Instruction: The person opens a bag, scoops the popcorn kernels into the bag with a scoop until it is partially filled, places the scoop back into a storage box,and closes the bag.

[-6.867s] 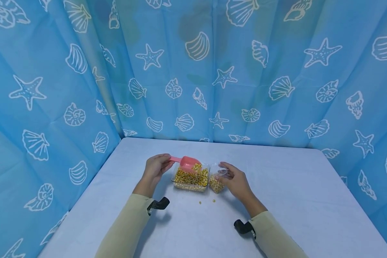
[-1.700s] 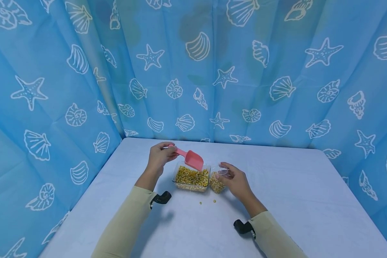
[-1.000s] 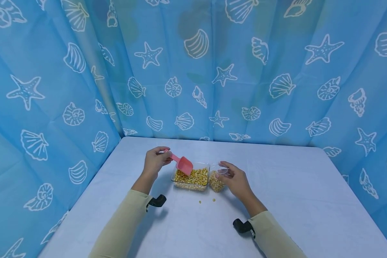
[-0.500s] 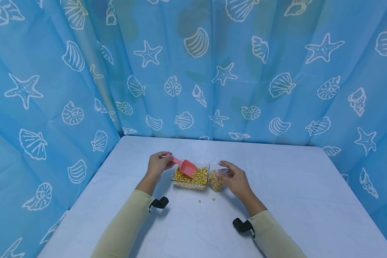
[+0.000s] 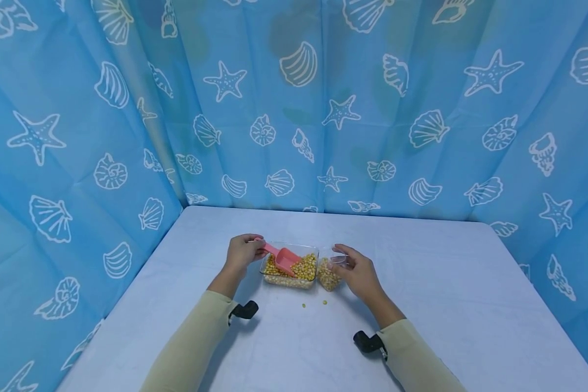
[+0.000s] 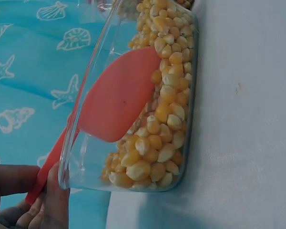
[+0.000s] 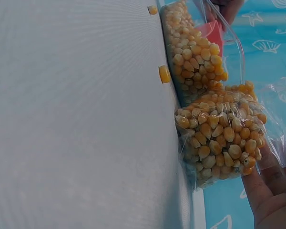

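Observation:
My left hand pinches the thin handle of a pink scoop. The scoop's front edge is sunk in the yellow corn kernels of a clear glass container; its handle crosses the container's left rim. To the right of the container sits a clear plastic bag, partly filled with corn kernels. My right hand holds this bag around its upper part, fingers on the far side and thumb on the near side. The bag's mouth shows as a loop between them.
Two loose kernels, one on the left and one on the right, lie on the white tablecloth in front of the container. A blue shell-patterned curtain stands behind the table and along its sides.
Earlier the scoop carried kernels above the container, then was raised, tilted and bare. Since then my left hand has lowered it into the container's kernels. The right hand and bag have stayed put.

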Available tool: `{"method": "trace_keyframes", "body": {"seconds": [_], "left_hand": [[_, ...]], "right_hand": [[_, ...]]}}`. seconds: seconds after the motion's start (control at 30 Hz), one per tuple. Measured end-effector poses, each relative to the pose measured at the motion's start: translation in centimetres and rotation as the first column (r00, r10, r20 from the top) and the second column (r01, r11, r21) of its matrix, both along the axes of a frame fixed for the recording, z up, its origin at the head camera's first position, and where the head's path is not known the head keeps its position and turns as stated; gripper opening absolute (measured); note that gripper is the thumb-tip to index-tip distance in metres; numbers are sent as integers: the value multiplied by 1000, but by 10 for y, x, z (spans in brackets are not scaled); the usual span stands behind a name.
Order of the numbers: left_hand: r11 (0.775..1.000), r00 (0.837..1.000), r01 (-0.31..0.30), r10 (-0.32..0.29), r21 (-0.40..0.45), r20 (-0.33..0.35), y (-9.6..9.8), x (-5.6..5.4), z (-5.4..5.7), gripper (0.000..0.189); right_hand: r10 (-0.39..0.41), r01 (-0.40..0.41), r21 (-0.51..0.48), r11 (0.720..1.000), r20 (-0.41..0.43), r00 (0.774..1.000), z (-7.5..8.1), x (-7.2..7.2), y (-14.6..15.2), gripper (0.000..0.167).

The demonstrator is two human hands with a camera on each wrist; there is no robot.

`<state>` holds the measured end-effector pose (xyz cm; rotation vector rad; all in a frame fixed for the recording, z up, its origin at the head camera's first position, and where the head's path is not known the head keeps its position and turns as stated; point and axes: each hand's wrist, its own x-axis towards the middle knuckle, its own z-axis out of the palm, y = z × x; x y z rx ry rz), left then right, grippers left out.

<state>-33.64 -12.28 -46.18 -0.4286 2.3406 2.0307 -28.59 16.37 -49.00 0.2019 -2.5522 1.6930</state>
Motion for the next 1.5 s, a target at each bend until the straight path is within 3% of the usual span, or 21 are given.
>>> {"method": "trace_keyframes", "body": {"seconds": [0.27, 0.4, 1.03, 1.5], "left_hand": [[996, 998, 59, -57, -62, 26, 4, -1, 2, 26], [995, 996, 85, -83, -53, 30, 5, -2, 1, 28], [1000, 998, 16, -16, -4, 65, 2, 7, 8, 22], [987, 996, -13, -1, 158, 89, -10, 6, -1, 32]], "right_hand": [[-2, 2, 9, 1000, 4, 1000, 0, 0, -1, 57], [-8, 8, 12, 1000, 6, 1000, 0, 0, -1, 58], [5, -5, 5, 1000, 2, 1000, -1, 0, 0, 59], [1, -2, 16, 1000, 12, 1000, 1, -1, -1, 58]]}}
